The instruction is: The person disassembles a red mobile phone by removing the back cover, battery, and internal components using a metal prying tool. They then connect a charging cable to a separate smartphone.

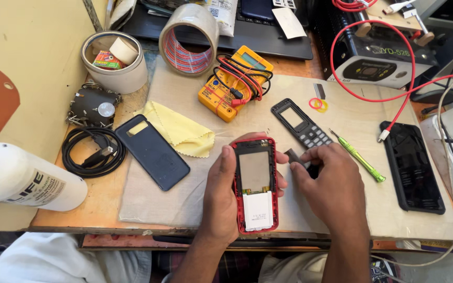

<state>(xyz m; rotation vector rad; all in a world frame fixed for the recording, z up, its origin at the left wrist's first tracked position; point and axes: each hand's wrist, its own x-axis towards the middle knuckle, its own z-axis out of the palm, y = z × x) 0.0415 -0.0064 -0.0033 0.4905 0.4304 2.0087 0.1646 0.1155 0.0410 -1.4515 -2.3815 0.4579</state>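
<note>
Low in the middle of the frame, the left hand point(221, 202) was closed around the edges of an opened red phone point(255, 184), its bare screen and white inner part facing up. The right hand point(331, 181) pinched a small dark part point(294, 156) just beside it. The phone looked light, stiff and fragile inside, best held by its red rim. A black keypad cover point(301, 123) lay above on the worktop point(342, 131).

A blank grey screen over a white rectangular label fills the red-framed opened phone point(256, 183), a white cylindrical labelled bottle point(24, 181) lies far left, and a small red-green box point(105, 61) sits in the round white tub point(115, 78)
</note>
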